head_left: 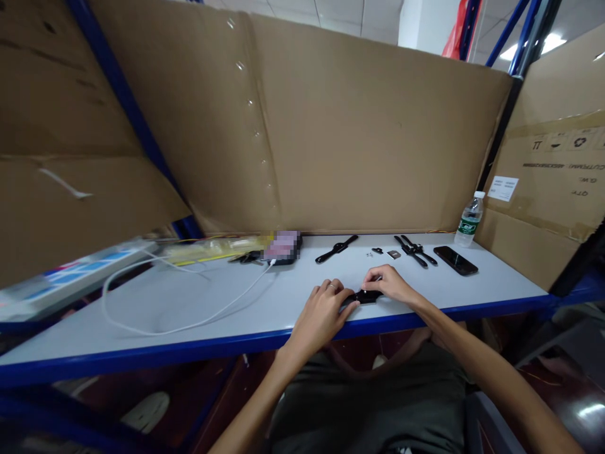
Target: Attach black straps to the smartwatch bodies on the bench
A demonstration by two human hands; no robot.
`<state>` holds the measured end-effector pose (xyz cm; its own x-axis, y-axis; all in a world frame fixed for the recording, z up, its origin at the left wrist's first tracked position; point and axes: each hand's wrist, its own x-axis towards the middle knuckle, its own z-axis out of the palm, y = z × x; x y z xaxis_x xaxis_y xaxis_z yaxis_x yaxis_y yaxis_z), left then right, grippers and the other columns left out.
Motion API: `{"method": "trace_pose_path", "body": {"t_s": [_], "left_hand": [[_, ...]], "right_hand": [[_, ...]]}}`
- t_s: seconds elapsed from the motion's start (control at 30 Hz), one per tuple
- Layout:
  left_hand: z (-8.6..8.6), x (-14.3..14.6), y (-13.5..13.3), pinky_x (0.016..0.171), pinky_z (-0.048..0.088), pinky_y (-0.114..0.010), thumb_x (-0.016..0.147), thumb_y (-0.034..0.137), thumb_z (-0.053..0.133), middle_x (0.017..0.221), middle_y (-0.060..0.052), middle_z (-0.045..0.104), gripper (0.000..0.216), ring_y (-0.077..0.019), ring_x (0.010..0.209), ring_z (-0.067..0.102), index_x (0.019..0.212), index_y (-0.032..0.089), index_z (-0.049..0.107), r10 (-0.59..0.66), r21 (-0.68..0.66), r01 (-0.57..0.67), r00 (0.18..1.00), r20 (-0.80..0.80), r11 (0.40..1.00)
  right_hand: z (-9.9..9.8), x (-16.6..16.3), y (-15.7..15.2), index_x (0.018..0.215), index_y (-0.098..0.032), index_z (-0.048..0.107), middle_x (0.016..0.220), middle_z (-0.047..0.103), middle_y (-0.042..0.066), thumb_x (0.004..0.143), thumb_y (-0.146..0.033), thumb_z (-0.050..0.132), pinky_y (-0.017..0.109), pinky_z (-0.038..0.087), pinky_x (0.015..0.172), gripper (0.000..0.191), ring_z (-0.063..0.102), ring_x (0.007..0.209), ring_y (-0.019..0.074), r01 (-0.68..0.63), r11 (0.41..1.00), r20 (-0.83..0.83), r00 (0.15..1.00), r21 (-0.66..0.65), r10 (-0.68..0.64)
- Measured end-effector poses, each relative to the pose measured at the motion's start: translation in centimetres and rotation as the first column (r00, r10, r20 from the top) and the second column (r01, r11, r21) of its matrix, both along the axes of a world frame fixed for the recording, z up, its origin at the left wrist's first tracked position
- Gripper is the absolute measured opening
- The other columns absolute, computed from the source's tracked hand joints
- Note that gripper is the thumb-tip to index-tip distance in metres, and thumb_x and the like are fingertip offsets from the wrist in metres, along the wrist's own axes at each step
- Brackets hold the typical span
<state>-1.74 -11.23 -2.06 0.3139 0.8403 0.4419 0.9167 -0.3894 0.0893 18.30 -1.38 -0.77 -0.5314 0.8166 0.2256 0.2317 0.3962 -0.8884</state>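
We are observing a black smartwatch (366, 296) lying at the counter (189, 302) near edge. The left hand (324, 309) and right hand (390, 284) grips are clamping its ends, apparently mid-fitting. We are judging that further handling is calling for fine fingertip control.

Single head-worn view, forward and down over the near shelf edge (142, 353).

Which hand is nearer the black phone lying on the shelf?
Right. The right hand is left of the black phone, toward the shelf edge; the left hand is further left, across the small black device both hands hold.
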Motion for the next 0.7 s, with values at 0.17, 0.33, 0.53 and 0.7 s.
{"method": "trace_pose_path", "body": {"t_s": [0.17, 0.33, 0.53, 0.7], "left_hand": [[-0.16, -0.02, 0.12, 0.089, 0.047, -0.043, 0.103, 0.035, 0.056, 0.108, -0.010, 0.066, 0.025, -0.0278, 0.103, 0.060, 0.117, 0.022, 0.073, -0.008, 0.006, 0.008, 1.000, 0.023, 1.000], [-0.36, -0.08, 0.25, 0.089, 0.047, -0.043, 0.103, 0.034, 0.056, 0.108, -0.011, 0.066, 0.024, -0.0284, 0.104, 0.060, 0.116, 0.022, 0.073, -0.015, 0.013, 0.014, 1.000, 0.024, 1.000], [-0.17, 0.04, 0.24, 0.090, 0.048, -0.044, 0.103, 0.037, 0.057, 0.110, -0.011, 0.066, 0.027, -0.0294, 0.106, 0.059, 0.116, 0.020, 0.073, -0.006, 0.006, 0.007, 1.000, -0.007, 1.000], [0.06, 0.18, 0.14, 0.089, 0.048, -0.043, 0.103, 0.035, 0.057, 0.110, -0.011, 0.067, 0.026, -0.0296, 0.107, 0.059, 0.116, 0.020, 0.073, -0.003, -0.002, 0.003, 1.000, -0.008, 1.000]], "right_hand": [[-0.29, 0.05, -0.13, 0.069, -0.018, 0.076, 0.072, 0.071, 0.002, 0.072, -0.031, 0.081, 0.028, 0.046, 0.070, 0.014, 0.061, 0.070, 0.0167, 0.053, 0.997, -0.001, 0.999, 0.059, -0.053], [-0.50, 0.40, -0.02, 0.072, -0.017, 0.077, 0.064, 0.067, 0.000, 0.074, -0.032, 0.079, 0.028, 0.044, 0.065, 0.015, 0.057, 0.063, 0.0146, 0.011, 1.000, 0.005, 1.000, -0.010, -0.011], [0.03, 0.54, -0.12, 0.074, -0.018, 0.076, 0.069, 0.071, 0.002, 0.073, -0.038, 0.080, 0.030, 0.048, 0.071, 0.020, 0.060, 0.066, 0.0165, -0.073, 0.997, 0.013, 0.997, 0.007, 0.073], [-0.06, 0.50, 0.06, 0.075, -0.017, 0.076, 0.071, 0.072, 0.003, 0.073, -0.038, 0.080, 0.029, 0.048, 0.069, 0.022, 0.062, 0.068, 0.0170, -0.026, 0.999, 0.032, 0.999, 0.019, 0.026]]}}
